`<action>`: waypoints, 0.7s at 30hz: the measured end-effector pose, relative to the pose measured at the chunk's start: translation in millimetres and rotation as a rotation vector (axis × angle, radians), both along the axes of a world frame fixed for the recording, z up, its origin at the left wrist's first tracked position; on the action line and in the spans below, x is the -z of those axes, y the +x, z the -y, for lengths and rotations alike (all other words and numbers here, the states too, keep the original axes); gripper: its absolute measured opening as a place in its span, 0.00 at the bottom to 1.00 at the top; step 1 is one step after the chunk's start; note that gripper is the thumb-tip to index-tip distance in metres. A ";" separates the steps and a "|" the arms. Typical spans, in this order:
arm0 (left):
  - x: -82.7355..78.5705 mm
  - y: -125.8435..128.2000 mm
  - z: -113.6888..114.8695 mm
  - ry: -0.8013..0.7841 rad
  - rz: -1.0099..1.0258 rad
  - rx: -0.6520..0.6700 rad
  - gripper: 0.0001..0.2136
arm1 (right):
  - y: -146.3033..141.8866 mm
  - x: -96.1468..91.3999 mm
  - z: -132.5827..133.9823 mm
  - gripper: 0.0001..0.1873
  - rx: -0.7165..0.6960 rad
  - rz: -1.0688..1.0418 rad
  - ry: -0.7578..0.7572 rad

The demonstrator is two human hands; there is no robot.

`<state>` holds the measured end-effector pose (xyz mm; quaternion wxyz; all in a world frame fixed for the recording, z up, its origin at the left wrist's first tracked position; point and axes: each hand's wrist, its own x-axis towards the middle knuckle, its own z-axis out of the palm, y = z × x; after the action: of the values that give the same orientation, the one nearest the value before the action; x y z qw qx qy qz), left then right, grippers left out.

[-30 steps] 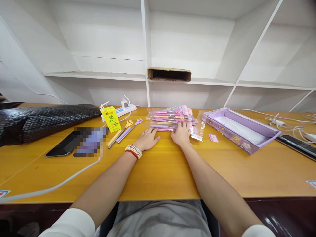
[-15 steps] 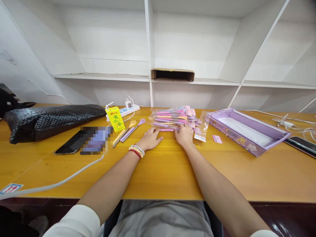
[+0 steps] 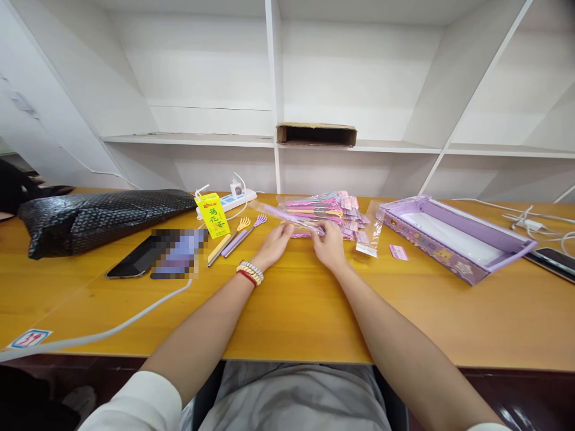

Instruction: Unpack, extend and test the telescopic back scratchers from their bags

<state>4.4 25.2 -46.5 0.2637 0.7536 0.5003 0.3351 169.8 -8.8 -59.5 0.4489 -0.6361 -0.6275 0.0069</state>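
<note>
A purple back scratcher in a clear bag (image 3: 294, 216) is raised at a slant over the pile, its left end blurred. My right hand (image 3: 330, 244) is closed on its right end, thumb and fingers pinching. Against its near edge, my left hand (image 3: 275, 244) is closed too, with the fingertips partly hidden. Behind and below lies a pile of bagged back scratchers (image 3: 335, 206) in pink, yellow, purple and blue, with pink cards at their right ends. Left of my hands, an unwrapped yellow back scratcher (image 3: 228, 242) and a purple back scratcher (image 3: 245, 235) lie side by side.
A purple display box (image 3: 449, 239) stands at the right, near a small pink card (image 3: 398, 252). At the left are a yellow drink carton (image 3: 212, 215), a power strip (image 3: 238, 200), phones (image 3: 132, 257) and a black bubble-wrap parcel (image 3: 108, 218). A cardboard box (image 3: 317, 134) sits on the shelf.
The bagged purple back scratcher has come up off the pile between my hands. My left hand, flat on the table before, has closed at its edge. The view has shifted slightly.
</note>
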 end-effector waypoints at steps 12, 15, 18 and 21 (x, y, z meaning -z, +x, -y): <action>3.0 0.9 -13.1 -0.449 0.878 0.016 0.09 | -12.8 -36.6 26.8 0.15 -0.297 0.034 -0.087; 3.0 1.0 -11.7 -0.535 0.818 0.049 0.08 | 29.5 -54.2 17.9 0.12 0.012 -0.096 -0.105; 3.9 3.7 -11.1 -0.584 0.788 0.067 0.08 | 77.7 -61.5 13.0 0.10 0.260 -0.042 -0.210; 4.4 6.0 -12.5 -0.635 0.764 0.030 0.10 | 114.4 -56.6 17.6 0.11 0.250 0.082 -0.384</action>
<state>10.4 37.7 -50.9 0.6494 0.4666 0.4345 0.4144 284.1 -26.4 -2.9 0.2911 -0.7823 -0.5489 0.0446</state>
